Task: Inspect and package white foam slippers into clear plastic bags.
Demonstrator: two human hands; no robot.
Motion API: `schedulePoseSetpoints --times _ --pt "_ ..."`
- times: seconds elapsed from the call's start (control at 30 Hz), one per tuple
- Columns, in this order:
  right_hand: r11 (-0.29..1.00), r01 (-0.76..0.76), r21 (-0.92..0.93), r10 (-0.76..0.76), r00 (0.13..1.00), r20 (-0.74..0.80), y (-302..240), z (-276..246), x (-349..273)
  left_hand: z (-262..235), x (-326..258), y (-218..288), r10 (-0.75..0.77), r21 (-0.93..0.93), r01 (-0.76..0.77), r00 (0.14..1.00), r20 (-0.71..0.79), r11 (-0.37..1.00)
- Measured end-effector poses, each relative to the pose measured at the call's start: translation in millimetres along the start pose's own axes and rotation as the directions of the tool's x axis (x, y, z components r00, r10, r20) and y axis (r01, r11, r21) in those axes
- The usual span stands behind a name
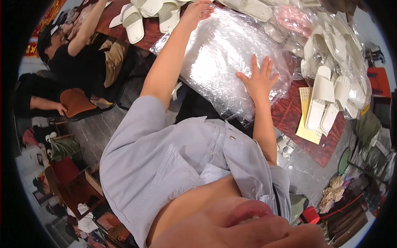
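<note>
A spread of clear plastic bags [219,53] lies flat on the table in front of me, shiny and wrinkled, and its near edge hangs over the table edge. On its near right part rests my right hand [259,80], palm down, fingers spread wide. My left arm stretches to the far left side, where my left hand [197,13] lies on the plastic's far edge with fingers extended. Close beyond the left hand are white slippers [168,17]. Neither hand appears to grip anything.
At the right, a pair of white slippers [321,99] lies on a yellow printed sheet [303,107]. Plastic-wrapped slippers [331,41] pile up behind. The dark red table [331,144] ends at a near-right corner. A person in black [78,66] sits at the left.
</note>
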State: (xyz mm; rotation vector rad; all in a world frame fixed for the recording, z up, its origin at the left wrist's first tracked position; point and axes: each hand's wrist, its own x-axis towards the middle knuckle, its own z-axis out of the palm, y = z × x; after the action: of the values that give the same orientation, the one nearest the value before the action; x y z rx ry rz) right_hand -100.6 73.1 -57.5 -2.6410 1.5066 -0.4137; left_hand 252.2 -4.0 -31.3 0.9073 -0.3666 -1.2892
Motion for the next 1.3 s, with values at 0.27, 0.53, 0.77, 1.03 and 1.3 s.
schedulePoseSetpoints --times 0.27,0.53,0.77,1.03,1.3 --pt "1.0 0.002 0.027 -0.001 0.999 -0.049 -11.5 -4.3 3.9 95.8 -212.5 -111.4 0.098 0.746 -0.504 0.797 0.595 -0.435" --pt "0.728 0.106 0.677 0.137 0.946 -0.295 14.1 -81.0 -17.4 82.8 -215.0 -135.5 0.055 0.68 -0.495 0.786 0.615 -0.541" --pt "0.909 -0.415 -0.047 0.354 0.824 -0.442 203.5 -119.0 -58.2 75.8 -210.6 -140.4 0.086 0.69 -0.524 0.763 0.641 -0.499" --pt "0.95 -0.139 0.279 0.234 0.91 -0.343 312.8 -88.5 -18.7 70.2 -203.2 -148.9 0.151 0.694 -0.522 0.736 0.66 -0.496" --pt "0.784 -0.016 0.62 0.463 0.68 -0.568 148.9 -183.5 -40.3 66.8 -207.4 -150.0 0.163 0.713 -0.515 0.745 0.647 -0.476"
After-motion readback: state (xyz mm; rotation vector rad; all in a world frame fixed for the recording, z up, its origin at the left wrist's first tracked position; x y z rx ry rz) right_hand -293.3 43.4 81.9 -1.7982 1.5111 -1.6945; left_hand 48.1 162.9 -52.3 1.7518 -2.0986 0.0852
